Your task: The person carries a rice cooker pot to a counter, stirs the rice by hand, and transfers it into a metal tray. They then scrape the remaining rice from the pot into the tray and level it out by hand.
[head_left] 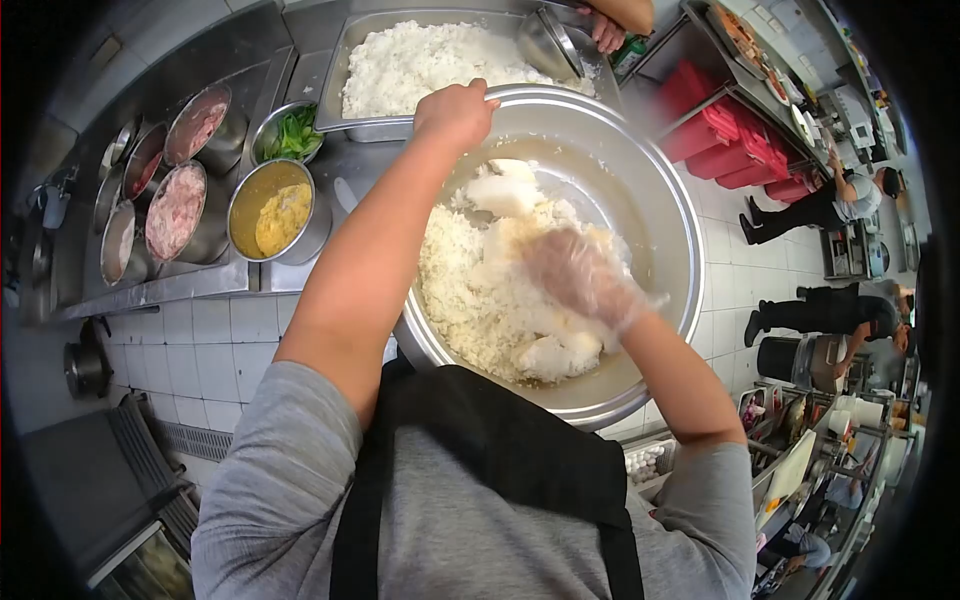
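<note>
A large metal bowl [690,230] is in front of me, holding white rice [455,290] heaped toward its left and near side. Paler white lumps [505,190] lie among the grains, with yellowish patches in the middle. My left hand [458,115] is closed over the far rim of the bowl. My right hand [580,275], in a clear plastic glove, is down in the rice near the bowl's middle; its fingers are blurred and partly buried.
Behind the bowl is a rectangular tray [330,100] of rice with a tilted metal bowl [548,45] in it; another person's hand [605,30] is at its corner. Pots of yellow paste [283,220], green leaves [292,133] and pink meat [176,212] stand left. Other people [850,195] work at right.
</note>
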The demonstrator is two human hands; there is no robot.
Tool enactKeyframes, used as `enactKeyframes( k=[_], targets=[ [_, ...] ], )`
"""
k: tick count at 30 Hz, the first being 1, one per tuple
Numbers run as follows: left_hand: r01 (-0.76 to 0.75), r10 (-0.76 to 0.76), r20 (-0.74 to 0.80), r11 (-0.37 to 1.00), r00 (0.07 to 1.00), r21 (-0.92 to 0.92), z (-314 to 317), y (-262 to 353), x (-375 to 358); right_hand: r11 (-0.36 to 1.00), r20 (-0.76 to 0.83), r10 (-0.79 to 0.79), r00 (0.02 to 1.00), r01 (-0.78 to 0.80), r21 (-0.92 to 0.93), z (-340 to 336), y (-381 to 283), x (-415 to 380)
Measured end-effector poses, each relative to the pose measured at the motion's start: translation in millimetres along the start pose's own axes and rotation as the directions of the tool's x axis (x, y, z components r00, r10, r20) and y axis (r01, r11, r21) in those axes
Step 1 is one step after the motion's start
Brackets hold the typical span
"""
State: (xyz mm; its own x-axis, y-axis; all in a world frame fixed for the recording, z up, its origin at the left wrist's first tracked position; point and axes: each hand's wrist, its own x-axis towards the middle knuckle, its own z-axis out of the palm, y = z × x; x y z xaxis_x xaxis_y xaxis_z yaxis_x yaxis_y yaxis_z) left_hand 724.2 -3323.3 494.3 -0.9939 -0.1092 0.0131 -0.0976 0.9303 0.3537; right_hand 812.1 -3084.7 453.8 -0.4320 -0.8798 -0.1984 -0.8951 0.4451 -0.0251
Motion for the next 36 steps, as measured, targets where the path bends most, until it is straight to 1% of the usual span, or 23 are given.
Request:
enactKeyframes(
  k=[2, 3, 5, 6, 9, 11, 12, 15, 18, 19, 21, 23, 25, 27, 29, 31, 32, 33, 35, 36],
  targets=[
    [0.012, -0.012, 0.006, 1.000, 1.000, -0.002, 0, 1, -1, 0.985, -0.043, -0.143, 0.989, 0.147, 0.092, -8, -15, -23],
    [0.016, -0.016, 0.007, 1.000, 1.000, -0.005, 0, 1, -1, 0.983, -0.020, -0.023, 1.000, 0.026, 0.183, -22, -19, -21],
    [0.006, -0.006, -0.004, 1.000, 1.000, -0.007, 2, 0, 1, 0.910, 0.063, 0.214, 0.975, -0.222, 0.350, -46, -34, -8],
    [0.005, -0.005, -0.011, 1.000, 1.000, -0.011, 3, -1, 2, 0.909, -0.099, 0.222, 0.970, -0.170, 0.380, -41, -27, 3],
    [-0.013, 0.012, -0.030, 0.999, 0.999, -0.035, 3, -2, 1, 0.883, 0.112, 0.298, 0.948, -0.318, 0.345, -3, -9, 51],
    [0.003, -0.004, -0.018, 0.998, 1.000, -0.055, 3, -2, 1, 0.934, 0.124, 0.316, 0.941, -0.331, 0.136, 49, 7, 90],
    [0.011, -0.011, -0.013, 0.998, 1.000, -0.060, 2, -2, 0, 0.944, 0.124, 0.323, 0.938, -0.330, 0.032, 61, 9, 104],
    [0.002, -0.003, -0.034, 1.000, 0.999, -0.029, 1, 0, -3, 0.945, -0.041, 0.314, 0.948, -0.308, 0.110, 51, 1, 116],
    [-0.008, 0.007, -0.019, 0.999, 1.000, -0.043, 1, -2, -3, 0.927, -0.088, 0.362, 0.928, -0.349, 0.137, 44, 5, 109],
    [-0.022, 0.021, -0.022, 0.998, 1.000, -0.052, -1, -2, -4, 0.888, -0.176, 0.418, 0.891, -0.359, 0.288, 41, 11, 107],
    [-0.029, 0.026, -0.034, 0.997, 0.999, -0.070, 0, -2, -6, 0.766, -0.300, 0.528, 0.794, -0.294, 0.571, 43, 38, 97],
    [-0.008, 0.005, -0.035, 0.997, 0.999, -0.072, 2, -2, -8, 0.702, -0.341, 0.554, 0.760, -0.206, 0.681, 65, 104, 107],
    [-0.008, 0.006, -0.043, 0.998, 0.999, -0.060, -1, -1, -6, 0.598, -0.173, 0.490, 0.854, -0.186, 0.779, 59, 118, 125],
    [0.002, -0.004, -0.046, 0.998, 0.999, -0.060, -1, -1, -7, 0.569, -0.106, 0.332, 0.937, -0.110, 0.815, 55, 118, 143],
    [-0.005, 0.002, -0.038, 0.995, 0.999, -0.098, 1, -1, -9, 0.586, -0.119, 0.107, 0.987, 0.034, 0.810, 46, 83, 154],
    [-0.023, 0.015, -0.063, 0.993, 0.998, -0.119, 4, -4, -6, 0.699, 0.066, 0.062, 0.996, -0.090, 0.709, 31, 49, 155],
    [-0.027, 0.020, -0.065, 0.992, 0.998, -0.119, 3, -4, -7, 0.752, 0.147, 0.041, 0.988, -0.127, 0.646, 27, 35, 157],
    [-0.029, 0.021, -0.069, 0.993, 0.997, -0.113, 5, -4, -5, 0.823, 0.047, -0.089, 0.995, 0.047, 0.567, 26, 35, 149],
    [-0.022, 0.014, -0.084, 0.995, 0.996, -0.097, 10, -8, -1, 0.882, -0.035, -0.176, 0.984, 0.173, 0.439, 11, 23, 118],
    [-0.020, 0.012, -0.097, 0.996, 0.995, -0.091, 12, -8, 1, 0.905, -0.031, -0.117, 0.993, 0.119, 0.408, -9, 6, 96]
  ],
)
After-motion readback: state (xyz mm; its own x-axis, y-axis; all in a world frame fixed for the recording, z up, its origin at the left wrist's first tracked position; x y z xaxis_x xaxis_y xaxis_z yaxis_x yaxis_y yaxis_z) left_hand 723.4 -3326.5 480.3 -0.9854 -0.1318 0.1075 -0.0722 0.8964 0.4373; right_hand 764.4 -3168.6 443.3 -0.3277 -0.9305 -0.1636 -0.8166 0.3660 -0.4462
